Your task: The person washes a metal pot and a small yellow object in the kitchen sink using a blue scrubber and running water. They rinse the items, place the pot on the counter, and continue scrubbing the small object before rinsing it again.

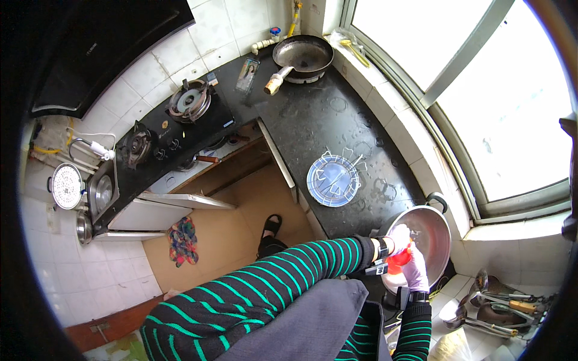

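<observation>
Above a large metal pot (440, 234) with a black loop handle, both of my hands are close together on a red object (399, 259), perhaps plastic. My left hand (399, 238), in a pale glove, grips it from the far side. From the near side, my right hand (416, 270), in a light purple glove, has its fingers around it. The hands and glare hide much of its shape. To the left of the pot, blue-and-white plates (326, 192) lie on the black countertop (289, 122) with a white wire rack (345, 155) over them.
A wok (305, 52) sits at the far corner near a phone (247, 74). Along the left runs a two-burner gas hob (189, 101). An open cabinet door (189, 201) juts out below it. Ladles and utensils (492, 302) lie at the right, beneath the window (510, 113).
</observation>
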Demonstrator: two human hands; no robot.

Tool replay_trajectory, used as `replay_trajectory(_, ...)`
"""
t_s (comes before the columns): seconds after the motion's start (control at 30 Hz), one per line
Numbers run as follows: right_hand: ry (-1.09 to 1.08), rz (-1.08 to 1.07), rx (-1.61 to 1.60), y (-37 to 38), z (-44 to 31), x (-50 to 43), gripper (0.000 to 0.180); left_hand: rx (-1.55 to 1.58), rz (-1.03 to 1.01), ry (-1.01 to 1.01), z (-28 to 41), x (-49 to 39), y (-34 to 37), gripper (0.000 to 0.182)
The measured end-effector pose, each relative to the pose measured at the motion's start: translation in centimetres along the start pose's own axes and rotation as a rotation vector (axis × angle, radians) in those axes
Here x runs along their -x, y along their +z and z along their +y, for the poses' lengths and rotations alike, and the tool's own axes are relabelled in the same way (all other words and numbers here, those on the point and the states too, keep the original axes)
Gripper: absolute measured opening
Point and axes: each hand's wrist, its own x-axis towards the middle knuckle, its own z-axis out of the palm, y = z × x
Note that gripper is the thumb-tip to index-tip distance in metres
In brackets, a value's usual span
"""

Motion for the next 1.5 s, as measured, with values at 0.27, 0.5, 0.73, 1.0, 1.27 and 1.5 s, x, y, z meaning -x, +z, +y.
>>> replay_trajectory(0.27,0.273,-0.088,-0.383,-1.7,0.2,-1.3,0.043,0.034,-0.099,-0.069,1.1,1.4,-1.0,0.027)
replay_trajectory(0.5,0.009,-0.139,0.133,-1.7,-0.1,-2.3,0.032,-0.071,-0.08,0.205,2.2,3.4,-2.1,0.027)
replay_trajectory(0.73,-0.036,-0.021,0.273,3.6,-0.8,-1.4,0.025,-0.144,-0.145,0.026,2.3,2.7,-2.6,0.028)
replay_trajectory(1.0,-0.051,0.131,-0.085,3.3,1.0,-0.8,0.031,-0.055,-0.166,0.044,2.3,2.8,-3.6,0.028)
replay_trajectory(1.27,-0.344,0.346,0.893,-2.8,2.4,-4.3,0.02,0.023,-0.201,-0.092,2.6,2.4,-3.8,0.036)
replay_trajectory(1.5,0.133,0.18,0.829,-5.6,0.9,-1.3,0.032,0.002,-0.244,-0.071,1.4,1.0,-1.8,0.035)
